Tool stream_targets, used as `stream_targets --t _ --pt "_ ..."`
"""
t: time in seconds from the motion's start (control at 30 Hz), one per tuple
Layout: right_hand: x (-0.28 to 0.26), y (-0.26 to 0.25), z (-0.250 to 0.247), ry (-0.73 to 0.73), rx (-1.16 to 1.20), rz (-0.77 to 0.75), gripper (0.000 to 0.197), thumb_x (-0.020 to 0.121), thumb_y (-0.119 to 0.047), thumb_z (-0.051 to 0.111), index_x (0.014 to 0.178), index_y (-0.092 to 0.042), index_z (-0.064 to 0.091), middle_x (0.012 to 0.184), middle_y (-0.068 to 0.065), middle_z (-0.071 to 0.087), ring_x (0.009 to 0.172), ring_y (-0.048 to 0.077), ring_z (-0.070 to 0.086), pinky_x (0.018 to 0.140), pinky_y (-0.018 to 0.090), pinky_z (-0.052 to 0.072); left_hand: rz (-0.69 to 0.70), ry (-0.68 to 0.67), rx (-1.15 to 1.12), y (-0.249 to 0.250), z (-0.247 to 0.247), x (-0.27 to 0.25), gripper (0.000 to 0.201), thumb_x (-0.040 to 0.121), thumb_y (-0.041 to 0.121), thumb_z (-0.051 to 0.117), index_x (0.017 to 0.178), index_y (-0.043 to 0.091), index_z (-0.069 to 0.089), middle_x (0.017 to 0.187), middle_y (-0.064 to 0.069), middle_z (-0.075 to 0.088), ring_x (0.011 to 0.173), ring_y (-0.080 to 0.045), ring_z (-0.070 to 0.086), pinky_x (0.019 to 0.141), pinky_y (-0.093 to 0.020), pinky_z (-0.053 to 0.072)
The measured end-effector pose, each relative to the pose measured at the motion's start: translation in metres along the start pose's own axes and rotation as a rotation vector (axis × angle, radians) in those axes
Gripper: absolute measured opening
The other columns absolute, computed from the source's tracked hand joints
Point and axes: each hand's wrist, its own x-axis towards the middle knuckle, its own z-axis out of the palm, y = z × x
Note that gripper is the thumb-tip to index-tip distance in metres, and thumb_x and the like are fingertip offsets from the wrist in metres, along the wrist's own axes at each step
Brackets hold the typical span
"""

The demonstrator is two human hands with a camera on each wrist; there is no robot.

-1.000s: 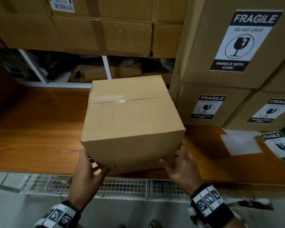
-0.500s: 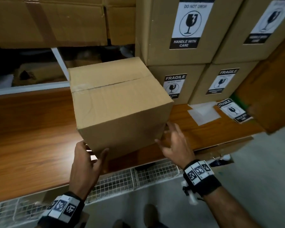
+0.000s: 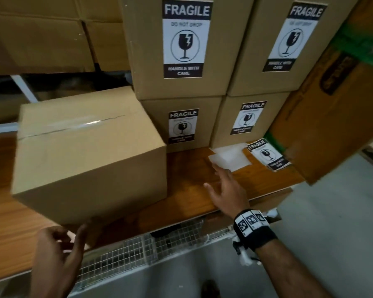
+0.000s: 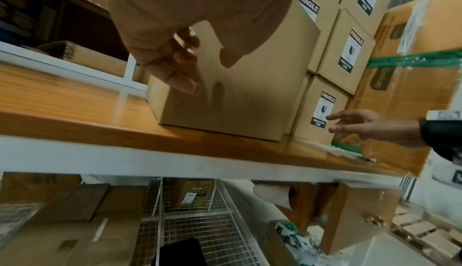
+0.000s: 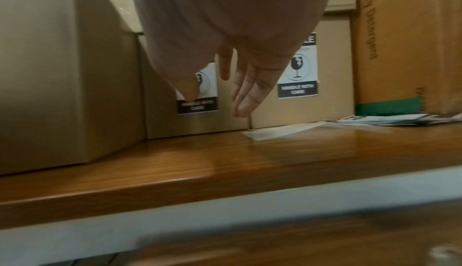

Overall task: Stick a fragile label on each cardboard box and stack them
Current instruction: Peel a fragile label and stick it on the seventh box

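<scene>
The unlabelled box point(image 3: 88, 153) no longer sits out in the open middle of the wooden shelf point(image 3: 192, 190); it now stands just beside the stack of labelled boxes point(image 3: 181, 123). The right hand point(image 3: 227, 190) has left the box's front corner and reaches, fingers straight, toward the loose labels point(image 3: 267, 154) near the shelf's right end. The left hand point(image 3: 58, 250) has slipped off the box's lower front, fingers loosely curled.

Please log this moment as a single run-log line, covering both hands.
stage: fetching label | plain box: on shelf, unlabelled | left hand: at box's near corner, holding nothing | right hand: open, reaching toward label stack
</scene>
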Motion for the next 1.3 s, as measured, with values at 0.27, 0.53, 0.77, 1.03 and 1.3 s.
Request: stream_targets --t 0.27,0.53,0.77,1.03,1.3 --pt "0.054 0.135 -0.078 0.027 -0.244 0.279 0.049 0.104 -0.052 0.051 0.143 -0.024 0.056 0.152 0.01 0.045 0.13 0.033 0.054 0.096 0.044 0.05 0.148 -0.298 0.08 0.078 0.112 -0.035 0.014 0.085 0.024 0.078 0.091 0.018 0.066 0.07 0.003 0.071 0.062 -0.007 0.069 0.054 -0.017 0.054" --pt "0.091 0.21 -0.113 -0.036 -0.194 0.4 0.037 0.088 -0.051 0.077 0.112 -0.023 0.071 0.113 0.0 0.073 0.104 0.027 0.069 0.085 0.038 0.059 0.448 -0.496 0.049 0.177 0.242 -0.041 0.011 0.095 0.033 0.068 0.098 0.037 0.058 0.102 0.013 0.057 0.082 -0.009 0.066 0.064 -0.03 0.059" --pt "0.112 0.224 -0.112 -0.032 -0.253 0.421 0.037 0.087 -0.056 0.074 0.105 -0.024 0.073 0.102 -0.003 0.074 0.096 0.023 0.071 0.075 0.031 0.057 0.528 -0.56 0.07 0.221 0.301 -0.035 0.02 0.094 0.03 0.072 0.096 0.042 0.057 0.101 0.016 0.06 0.087 -0.003 0.064 0.068 -0.02 0.054" --pt "0.122 0.221 -0.116 -0.062 -0.22 0.44 0.054 0.08 -0.063 0.077 0.118 -0.025 0.07 0.112 0.001 0.07 0.105 0.025 0.068 0.076 0.032 0.051 0.474 -0.588 0.056 0.236 0.332 -0.024 0.016 0.095 0.025 0.072 0.095 0.036 0.06 0.105 0.017 0.058 0.088 -0.002 0.063 0.071 -0.029 0.059" --pt "0.125 0.214 -0.124 -0.089 -0.125 0.45 0.022 0.094 -0.044 0.071 0.099 -0.023 0.071 0.087 -0.008 0.068 0.074 0.014 0.065 0.055 0.021 0.045 0.428 -0.605 0.034 0.231 0.34 -0.013 0.015 0.096 0.022 0.071 0.096 0.034 0.061 0.104 0.012 0.063 0.085 -0.001 0.064 0.07 -0.027 0.059"
